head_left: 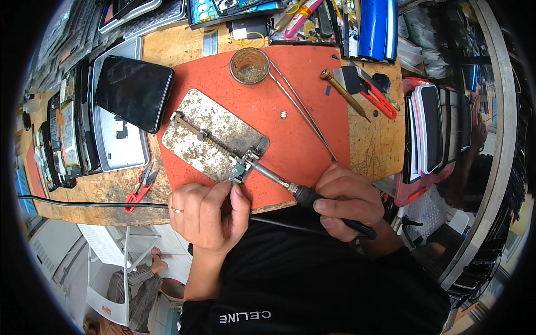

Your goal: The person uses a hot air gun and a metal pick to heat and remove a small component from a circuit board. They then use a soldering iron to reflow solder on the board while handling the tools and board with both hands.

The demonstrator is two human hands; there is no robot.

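My right hand (346, 201) grips the black handle of a soldering iron (290, 187). Its metal tip touches a small green circuit board (240, 169) clamped at the near corner of a worn metal holder plate (212, 137). My left hand (207, 215), with a ring on one finger, pinches close against the board from the near side; what it holds is too small to see. The plate lies on a red mat (301, 111) on a wooden bench.
A black phone (134, 92) rests on a grey tablet back (120, 145) at left, with red cutters (139, 187) near the bench edge. Tweezers (304, 109), a round tin (249, 65), a brass-handled tool (343, 94) and more phones (430, 131) lie around. A seated person (134, 290) is below the bench.
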